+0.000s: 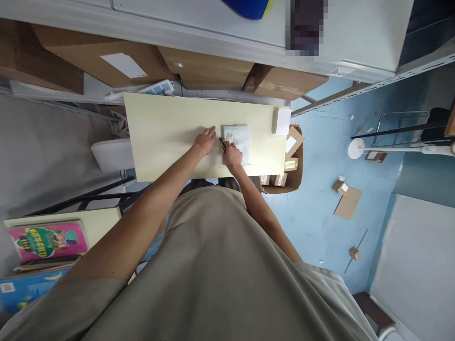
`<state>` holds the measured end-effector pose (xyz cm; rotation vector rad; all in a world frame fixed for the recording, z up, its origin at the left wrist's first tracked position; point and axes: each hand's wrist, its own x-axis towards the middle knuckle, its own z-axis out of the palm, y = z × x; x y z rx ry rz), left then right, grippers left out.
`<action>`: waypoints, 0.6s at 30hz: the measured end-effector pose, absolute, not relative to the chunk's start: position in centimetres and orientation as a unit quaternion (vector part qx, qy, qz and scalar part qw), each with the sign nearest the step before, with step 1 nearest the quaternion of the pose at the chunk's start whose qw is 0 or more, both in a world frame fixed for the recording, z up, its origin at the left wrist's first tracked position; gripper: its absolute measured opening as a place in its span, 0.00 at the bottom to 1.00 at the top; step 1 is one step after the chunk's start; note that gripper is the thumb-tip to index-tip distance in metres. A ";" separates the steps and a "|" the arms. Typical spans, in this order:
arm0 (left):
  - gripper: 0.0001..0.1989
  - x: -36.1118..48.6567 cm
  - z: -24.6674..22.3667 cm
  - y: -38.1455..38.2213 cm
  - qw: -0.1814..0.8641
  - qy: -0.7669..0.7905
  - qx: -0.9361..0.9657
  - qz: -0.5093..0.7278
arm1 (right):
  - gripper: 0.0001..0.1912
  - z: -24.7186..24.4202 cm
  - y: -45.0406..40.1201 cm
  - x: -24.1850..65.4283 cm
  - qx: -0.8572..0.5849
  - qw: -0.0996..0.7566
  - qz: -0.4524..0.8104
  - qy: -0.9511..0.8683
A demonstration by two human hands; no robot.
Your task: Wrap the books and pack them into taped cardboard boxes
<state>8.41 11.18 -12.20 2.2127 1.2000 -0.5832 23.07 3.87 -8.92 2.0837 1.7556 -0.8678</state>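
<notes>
On the pale yellow table (167,137), my left hand (205,141) rests with its fingers stretched out flat, just left of a stack of thin booklets or sheets (242,137) with pinkish print on a light cover. My right hand (232,156) is closed around a slim black-and-yellow utility knife (222,144) and lies over the lower left part of that stack. The knife's tip points up and left, beyond the stack's left edge. Its lower end is hidden in my fingers.
A white box (282,121) stands at the table's right end. Below it, an open carton (294,177) holds small parcels. Large cardboard boxes (213,68) line the shelf behind. Colourful books (50,240) lie at lower left. Cardboard scraps (348,202) litter the blue floor.
</notes>
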 end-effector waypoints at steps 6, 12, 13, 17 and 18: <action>0.53 8.3 -12.3 11.0 0.278 0.443 0.827 -0.207 | 0.24 -7.4 1.2 22.9 0.719 0.170 -0.315 0.596; 0.56 7.7 -12.4 10.8 0.294 0.434 0.830 -0.188 | 0.24 -6.4 -2.3 22.4 0.723 0.183 -0.325 0.582; 0.57 7.6 -12.4 10.9 0.295 0.432 0.832 -0.186 | 0.25 -6.2 -2.9 22.3 0.724 0.186 -0.326 0.579; 0.58 7.1 -12.6 10.9 0.291 0.419 0.840 -0.185 | 0.24 -5.7 -5.4 21.6 0.732 0.198 -0.326 0.564; 0.58 7.0 -12.7 10.9 0.289 0.416 0.842 -0.185 | 0.24 -5.5 -5.9 21.5 0.735 0.201 -0.326 0.560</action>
